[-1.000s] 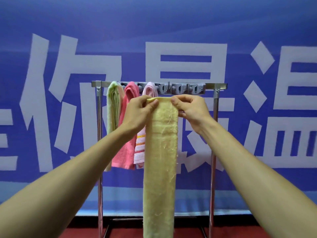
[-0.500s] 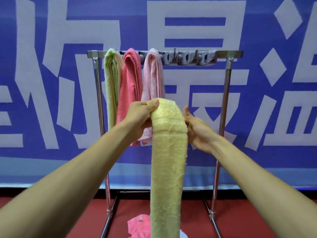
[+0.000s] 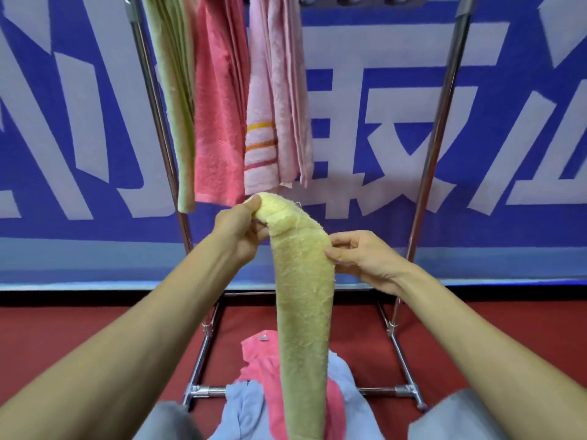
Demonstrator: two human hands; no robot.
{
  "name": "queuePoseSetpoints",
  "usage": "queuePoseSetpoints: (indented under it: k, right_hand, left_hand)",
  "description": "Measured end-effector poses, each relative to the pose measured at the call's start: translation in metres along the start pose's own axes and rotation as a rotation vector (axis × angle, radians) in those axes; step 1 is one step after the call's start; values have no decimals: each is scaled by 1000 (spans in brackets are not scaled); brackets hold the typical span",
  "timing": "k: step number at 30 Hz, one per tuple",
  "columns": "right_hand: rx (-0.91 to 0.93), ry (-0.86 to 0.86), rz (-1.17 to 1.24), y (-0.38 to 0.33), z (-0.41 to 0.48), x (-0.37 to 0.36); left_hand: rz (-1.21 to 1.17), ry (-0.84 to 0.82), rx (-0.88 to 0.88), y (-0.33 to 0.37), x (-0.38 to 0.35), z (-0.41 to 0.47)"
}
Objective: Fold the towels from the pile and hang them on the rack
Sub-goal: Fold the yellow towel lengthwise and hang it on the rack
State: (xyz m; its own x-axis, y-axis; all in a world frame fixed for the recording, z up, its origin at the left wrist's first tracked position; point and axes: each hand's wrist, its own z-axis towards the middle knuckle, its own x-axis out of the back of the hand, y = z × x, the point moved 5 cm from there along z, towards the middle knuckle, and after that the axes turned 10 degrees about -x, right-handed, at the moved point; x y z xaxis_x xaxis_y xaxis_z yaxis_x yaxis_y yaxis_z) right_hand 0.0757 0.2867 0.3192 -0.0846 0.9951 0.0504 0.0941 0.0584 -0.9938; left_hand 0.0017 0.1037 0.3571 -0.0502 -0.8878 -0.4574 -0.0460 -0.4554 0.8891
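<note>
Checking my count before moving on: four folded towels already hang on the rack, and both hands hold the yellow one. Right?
Not quite. The head view shows three on the rack: green towel, coral towel and pale pink towel. The left hand and right hand do hold the yellow towel.

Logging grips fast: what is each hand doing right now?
Left hand: closed on the top end of the yellow towel.
Right hand: fingers pinching the same towel's right edge, lower down.

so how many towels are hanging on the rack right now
3, side by side at the rack's left: green towel, coral towel, pale pink striped towel. The top bar is out of view.
</note>
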Motion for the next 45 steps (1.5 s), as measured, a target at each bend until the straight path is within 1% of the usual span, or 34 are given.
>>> queuePoseSetpoints:
  k: [3,5,9,13,17,21,24,26,28,30,33,37,40,42,45]
  right_hand:
    - [45,82,-112,15,5,0]
    - [85,154,-131,25,6,1]
    - [89,267,-2,53,9,1]
    - [92,318,-69,60,15,-2]
    - [85,333,-64,59,14,-4]
    - [81,362,46,58,6,-3]
    - [66,348,177,59,0,-2]
    - [35,359,272,60,-4,-1]
    - [5,373,343,62,-8,1]
    - [-19,370,386,63,-12,4]
    - [-87,374,364,72,-14,8]
    - [-216,320,250,87,-9,5]
    - [-339,164,191,100,-7,-7]
    - [-368,59,156,107,-5,-14]
    - [-348,-41,189,106,-6,-23]
  left_hand:
    - [-71,43,81,-28,15,4]
    - [-138,38,103,-44,21,1]
    - [-202,-76,120,-82,34,-6]
    - [-160,-178,205,-132,59,-13]
    - [90,-227,147,-148,63,-19]
    - [204,-315,139,-142,52,-36]
    - [389,-389,14,-142,47,-51]
    - [465,-385,-95,-141,44,-57]
    - [458,-344,-159,-139,44,-61]
    - [425,-332,-178,-137,41,-64]
    - [411,-356,-196,-132,37,-67]
    - [387,-338,-207,-123,34,-64]
    - [360,-311,-205,-115,33,-60]
    - [332,-279,-174,-110,36,-57]
    - [282,-225,-133,-105,43,-54]
